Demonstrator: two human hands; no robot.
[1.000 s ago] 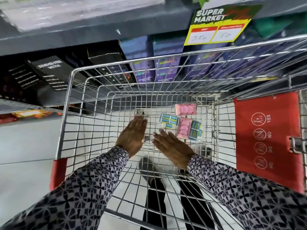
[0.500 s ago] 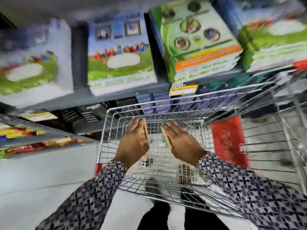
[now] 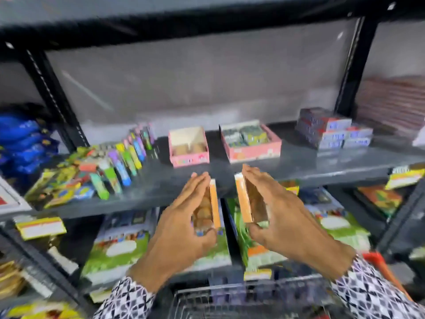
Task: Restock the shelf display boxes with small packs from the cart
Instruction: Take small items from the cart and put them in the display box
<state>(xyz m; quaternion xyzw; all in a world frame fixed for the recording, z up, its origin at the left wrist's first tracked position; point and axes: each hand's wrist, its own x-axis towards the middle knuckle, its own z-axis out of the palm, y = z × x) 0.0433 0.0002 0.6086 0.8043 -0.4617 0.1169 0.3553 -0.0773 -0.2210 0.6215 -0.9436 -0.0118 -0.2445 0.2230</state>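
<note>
My left hand (image 3: 184,229) grips a small orange-edged pack (image 3: 208,208) of brown pieces, held on edge. My right hand (image 3: 282,217) holds a second pack of the same kind (image 3: 245,201). Both packs hover just in front of the grey shelf board (image 3: 299,166), close together. On the shelf ahead stand two pink display boxes: the left box (image 3: 188,146) is mostly empty, with a few brown packs at its front; the right box (image 3: 250,140) is filled with greenish packs. The wire cart (image 3: 230,300) shows at the bottom edge, below my arms.
Colourful slim boxes (image 3: 115,166) lean in a row on the left of the shelf. A stack of grey-blue boxes (image 3: 331,130) sits on the right. Black uprights (image 3: 53,93) frame the bay. Green books (image 3: 119,245) fill the shelf below; blue bags (image 3: 20,139) lie at far left.
My hands reached into the cart, closed on a pack each and rose to the shelf. The view swung from the cart floor up to the display boxes.
</note>
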